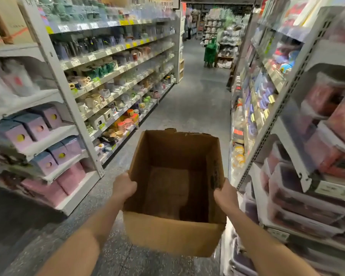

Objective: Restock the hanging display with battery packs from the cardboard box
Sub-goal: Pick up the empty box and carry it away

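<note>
i am holding the cardboard box (173,234) out in front of me above the aisle floor (195,104), one hand on each side wall so it is riding level with its open top facing me. my left hand (125,187) is gripping the left rim and my right hand (225,193) the right rim. the fingers (217,191) of both are curled over the edge and clamped on the cardboard. looking inside, i am seeing only bare brown bottom, no battery packs. no hanging display is showing either, only the mug shelves (116,90) to the left and the right shelves (315,196) of wrapped goods. i am judging this as carrying between stops.
</note>
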{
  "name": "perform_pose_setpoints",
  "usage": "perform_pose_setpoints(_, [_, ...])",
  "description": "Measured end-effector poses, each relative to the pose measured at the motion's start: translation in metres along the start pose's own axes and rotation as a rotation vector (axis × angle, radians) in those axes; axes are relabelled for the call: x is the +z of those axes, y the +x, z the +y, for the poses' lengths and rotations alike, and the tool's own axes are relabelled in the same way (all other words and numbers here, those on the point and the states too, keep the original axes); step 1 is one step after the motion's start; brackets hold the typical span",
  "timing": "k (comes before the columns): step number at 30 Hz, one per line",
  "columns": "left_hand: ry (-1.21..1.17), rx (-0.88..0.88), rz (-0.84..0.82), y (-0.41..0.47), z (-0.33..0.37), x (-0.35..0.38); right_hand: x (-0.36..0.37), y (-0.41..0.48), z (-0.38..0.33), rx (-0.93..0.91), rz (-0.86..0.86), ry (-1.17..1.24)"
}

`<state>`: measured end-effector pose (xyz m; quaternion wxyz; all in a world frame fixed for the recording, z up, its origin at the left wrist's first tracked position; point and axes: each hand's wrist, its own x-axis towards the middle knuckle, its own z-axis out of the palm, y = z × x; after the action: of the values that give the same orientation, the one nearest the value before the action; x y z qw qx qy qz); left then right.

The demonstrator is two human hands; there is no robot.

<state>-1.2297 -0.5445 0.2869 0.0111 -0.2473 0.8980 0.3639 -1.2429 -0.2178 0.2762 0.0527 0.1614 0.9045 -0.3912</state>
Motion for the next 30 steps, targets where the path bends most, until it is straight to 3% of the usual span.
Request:
perform_pose_setpoints(12, [0.012,0.022,-0.107,0.155,0.039,0.096,0.044,0.153,0.016,0.177,0.061,0.01])
perform_pose_setpoints(16, [-0.001,-0.07,-0.143,0.223,0.049,0.135,0.082,0.237,0.02,0.206,-0.012,0.024])
perform_pose_setpoints(22, [0.121,-0.164,-0.173,0.342,0.056,0.198,0.14,0.348,0.033,0.41,-0.102,0.134])
perform_pose_setpoints(30, [0.226,-0.138,-0.271,0.467,0.046,0.299,0.213,0.466,0.067,0.49,-0.067,0.155])
